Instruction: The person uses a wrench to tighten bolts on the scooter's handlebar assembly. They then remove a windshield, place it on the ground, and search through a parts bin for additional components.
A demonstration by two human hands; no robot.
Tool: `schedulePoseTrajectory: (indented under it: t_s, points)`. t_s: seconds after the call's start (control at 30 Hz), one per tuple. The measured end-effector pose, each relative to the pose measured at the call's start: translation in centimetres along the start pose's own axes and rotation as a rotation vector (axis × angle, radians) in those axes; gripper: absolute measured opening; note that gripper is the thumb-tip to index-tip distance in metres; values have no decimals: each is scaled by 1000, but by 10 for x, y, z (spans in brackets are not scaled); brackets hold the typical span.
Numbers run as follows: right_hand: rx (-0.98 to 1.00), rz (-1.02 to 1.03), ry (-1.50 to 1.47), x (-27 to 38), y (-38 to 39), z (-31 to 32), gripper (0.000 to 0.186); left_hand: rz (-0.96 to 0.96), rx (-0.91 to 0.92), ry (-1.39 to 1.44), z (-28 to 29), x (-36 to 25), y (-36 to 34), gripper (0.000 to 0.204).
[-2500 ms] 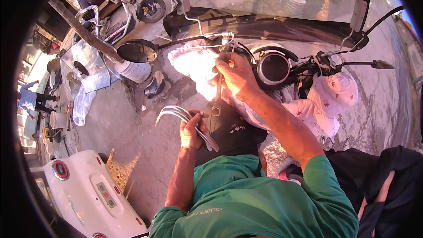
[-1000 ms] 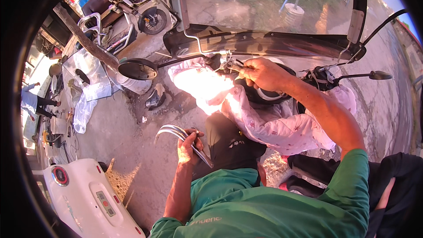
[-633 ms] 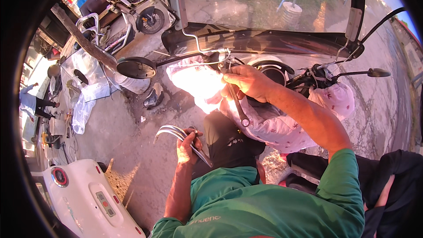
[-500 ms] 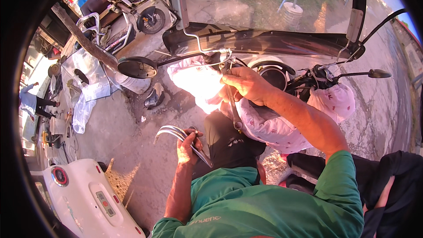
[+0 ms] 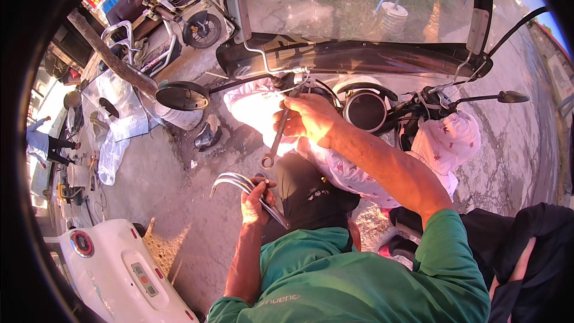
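My right hand [image 5: 308, 118] is closed around a metal wrench [image 5: 275, 146] at the left side of the handlebar. The wrench's ring end hangs toward me, and its upper end lies by the mirror mount [image 5: 288, 81]; whether it grips a nut there is too small to tell. Lower down, above my dark-trousered leg, my left hand [image 5: 257, 200] grips curved chrome metal tubes [image 5: 230, 177] that bend over to the left. Beneath the right hand is a pale pink patterned handlebar cover [image 5: 338, 170], partly washed out by bright sunlight.
A clear windshield [image 5: 359, 3] stands ahead, with a round mirror [image 5: 182, 96] at left and another mirror [image 5: 512, 97] at right. A white scooter body [image 5: 110, 263] is at lower left. Dark clothing [image 5: 532, 245] shows at right. Another person [image 5: 40, 140] stands far left.
My right hand and the wrench have shifted left, and the wrench's ring end has swung left and slightly up. My left hand keeps holding the tubes in nearly the same place.
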State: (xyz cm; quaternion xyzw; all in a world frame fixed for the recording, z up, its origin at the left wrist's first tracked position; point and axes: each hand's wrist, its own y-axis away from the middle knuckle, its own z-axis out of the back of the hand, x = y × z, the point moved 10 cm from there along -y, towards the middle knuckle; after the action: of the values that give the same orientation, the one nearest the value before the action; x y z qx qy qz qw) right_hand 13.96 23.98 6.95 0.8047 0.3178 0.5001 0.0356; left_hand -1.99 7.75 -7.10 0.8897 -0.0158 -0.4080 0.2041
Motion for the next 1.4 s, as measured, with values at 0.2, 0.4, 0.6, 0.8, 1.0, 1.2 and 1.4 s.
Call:
schedulePoseTrajectory:
  t_s: [0.2, 0.4, 0.6, 0.8, 1.0, 1.2, 1.4]
  points:
    - [135, -146, 339, 26, 18, 14, 28, -8, -7, 3, 4, -3, 2, 15]
    - [283, 344, 1947, 140, 6, -2, 35, -12, 2, 16, 3, -6, 5, 14]
    - [64, 140, 1237, 141, 23, 13, 32, -18, -8, 21, 9, -4, 5, 17]
    - [103, 152, 1053, 73, 64, 15, 23, 0, -17, 12, 13, 0, 5, 16]
    - [93, 113, 649, 41, 52, 13, 23, 5, -26, -9, 9, 1, 6, 17]
    - [102, 163, 443, 33, 39, 9, 21, -5, -24, 0, 10, -1, 7, 17]
    - [89, 168, 313, 26, 30, -1, 23, 2, -27, -8, 8, 2, 7, 16]
